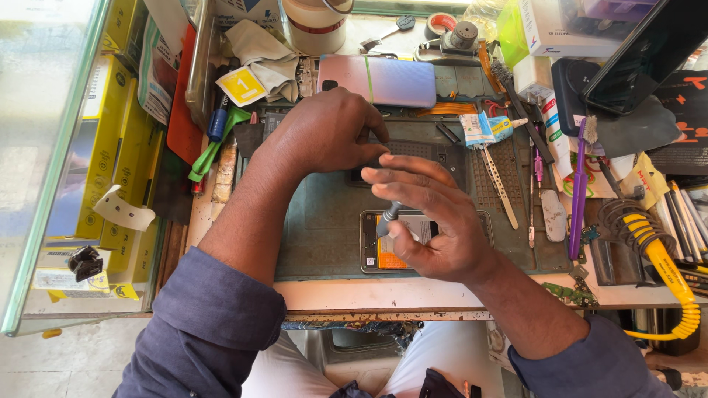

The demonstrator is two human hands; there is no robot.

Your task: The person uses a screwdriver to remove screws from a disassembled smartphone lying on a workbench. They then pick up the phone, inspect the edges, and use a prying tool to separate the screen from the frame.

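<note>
Evidently unscrewing: right hand (435,221) is gripping a screwdriver (389,219) over the opened phone (380,254) (near desk edge), left hand (328,133) is curling closed, pressing a dark part (424,152); the tip needs seating squarely.

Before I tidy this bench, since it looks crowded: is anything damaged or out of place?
The phone on the mat lies opened, orange inside showing, under the right hand. Its pink-blue back cover lies apart, above the left hand.
</note>
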